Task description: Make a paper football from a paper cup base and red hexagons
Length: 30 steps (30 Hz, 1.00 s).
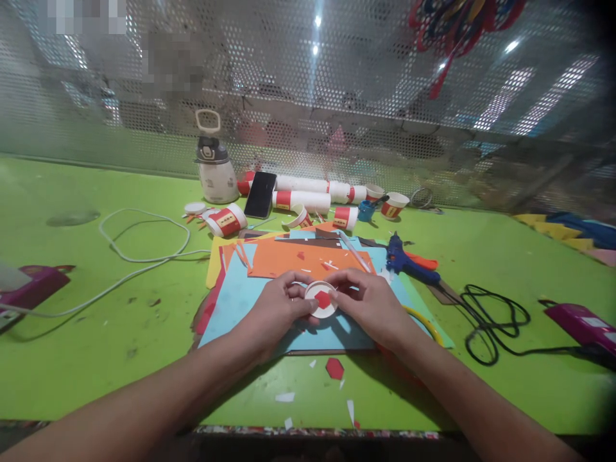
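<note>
Between my two hands is a small, round, white paper cup bottom point(325, 313) with a raised rim. A red paper hexagon point(323, 298) lies on its flat face. My left hand point(276, 303) grips the left edge, its thumb near the hexagon. From the other side, my right hand point(373, 303) pinches the edge with thumb and fingers. Both hands are closed above blue paper point(240, 317) stacked with orange paper point(274, 256). Another red hexagon point(335, 368) rests on the green table point(158, 359) near the front edge.
A blue glue gun point(409, 262) with a black cord lies right of the paper. Behind stand a phone point(260, 195), several red-and-white paper cups point(226, 220) and a bottle point(217, 179). A white cable point(120, 280) curls at left. Paper scraps point(285, 397) lie near the front.
</note>
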Motion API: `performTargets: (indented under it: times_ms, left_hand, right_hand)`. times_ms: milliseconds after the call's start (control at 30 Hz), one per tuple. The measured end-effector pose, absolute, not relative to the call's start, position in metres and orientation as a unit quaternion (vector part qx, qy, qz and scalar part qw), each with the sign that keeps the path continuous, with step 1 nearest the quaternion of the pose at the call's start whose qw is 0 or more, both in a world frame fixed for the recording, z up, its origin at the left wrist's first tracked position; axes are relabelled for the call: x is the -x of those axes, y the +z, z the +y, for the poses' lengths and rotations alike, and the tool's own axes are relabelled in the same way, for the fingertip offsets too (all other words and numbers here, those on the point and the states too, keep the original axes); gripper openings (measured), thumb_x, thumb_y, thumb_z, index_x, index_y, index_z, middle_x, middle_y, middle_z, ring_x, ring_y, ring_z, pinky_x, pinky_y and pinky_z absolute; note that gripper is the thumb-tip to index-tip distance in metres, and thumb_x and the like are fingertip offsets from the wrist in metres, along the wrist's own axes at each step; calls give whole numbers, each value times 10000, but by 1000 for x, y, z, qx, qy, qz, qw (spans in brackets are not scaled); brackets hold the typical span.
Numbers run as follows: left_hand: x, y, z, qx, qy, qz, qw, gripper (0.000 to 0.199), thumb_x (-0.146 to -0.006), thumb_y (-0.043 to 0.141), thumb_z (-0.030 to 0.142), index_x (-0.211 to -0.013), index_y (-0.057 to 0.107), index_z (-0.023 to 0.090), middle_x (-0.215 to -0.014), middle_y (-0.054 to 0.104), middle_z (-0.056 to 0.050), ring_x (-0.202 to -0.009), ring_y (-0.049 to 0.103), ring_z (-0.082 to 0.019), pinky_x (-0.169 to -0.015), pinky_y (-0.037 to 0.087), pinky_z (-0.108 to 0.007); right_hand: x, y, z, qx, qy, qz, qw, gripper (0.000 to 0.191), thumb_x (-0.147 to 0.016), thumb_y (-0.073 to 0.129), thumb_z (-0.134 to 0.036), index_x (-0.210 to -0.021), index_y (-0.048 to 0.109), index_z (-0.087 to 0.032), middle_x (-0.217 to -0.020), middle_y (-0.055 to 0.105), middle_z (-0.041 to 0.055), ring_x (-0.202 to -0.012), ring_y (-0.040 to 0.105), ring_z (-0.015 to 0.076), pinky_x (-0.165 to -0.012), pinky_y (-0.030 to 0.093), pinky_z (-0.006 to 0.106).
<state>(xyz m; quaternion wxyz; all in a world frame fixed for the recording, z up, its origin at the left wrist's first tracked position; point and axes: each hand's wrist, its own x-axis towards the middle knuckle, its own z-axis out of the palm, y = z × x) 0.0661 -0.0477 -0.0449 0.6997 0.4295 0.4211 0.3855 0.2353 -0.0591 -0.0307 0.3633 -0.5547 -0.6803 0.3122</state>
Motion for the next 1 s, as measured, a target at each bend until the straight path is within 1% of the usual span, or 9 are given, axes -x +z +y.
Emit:
performTargets:
  times_ms: [133, 200, 333, 533, 800, 1000]
  left_hand:
    - [-66, -45, -48, -428, 382, 434, 695, 323, -665, 679, 96, -941, 524, 161, -677, 623, 13, -476, 609, -114, -461, 403, -216]
    - [-67, -44, -47, -425, 383, 438, 693, 318, -674, 666, 83, -944, 518, 161, -661, 609, 23, -472, 609, -113, -451, 394, -209]
    - [-67, -45, -48, -421, 381, 428, 703, 310, -686, 669, 85, -941, 512, 165, -656, 595, 36, -491, 634, -125, -472, 415, -213]
    - [-68, -47, -48, -427, 377, 430, 700, 308, -698, 672, 91, -944, 504, 166, -657, 606, 31, -511, 653, -137, -474, 414, -207]
    - [-67, -46, -49, -415, 382, 425, 708, 320, -692, 693, 97, -917, 479, 171, -659, 628, 31, -508, 656, -139, -457, 398, -197]
    - [-68, -48, -49, -407, 382, 427, 711, 311, -706, 676, 63, -929, 484, 163, -664, 642, 25, -516, 674, -156, -464, 422, -205]
  right_hand:
    - [-231, -30, -63, 546, 265, -704, 369, 142, -786, 578, -173, -872, 689, -189, -847, 641, 52, -722, 584, 185, -680, 498, 350]
    - [-231, -30, -63, 543, 263, -707, 369, 147, -791, 576, -179, -885, 689, -185, -862, 635, 60, -742, 584, 192, -685, 497, 356]
    - [-235, -33, -60, 540, 303, -695, 365, 157, -798, 575, -210, -903, 685, -174, -906, 670, 75, -813, 629, 209, -712, 529, 361]
    - [-239, -40, -56, 544, 342, -673, 367, 158, -784, 596, -207, -914, 674, -161, -875, 707, 68, -774, 657, 196, -714, 550, 346]
    - [-230, -45, -62, 554, 280, -683, 385, 154, -806, 547, -192, -908, 659, -159, -903, 635, 83, -808, 608, 217, -752, 518, 390]
    - [-227, -49, -63, 548, 262, -691, 391, 146, -816, 541, -182, -914, 647, -158, -886, 619, 81, -805, 600, 221, -744, 519, 389]
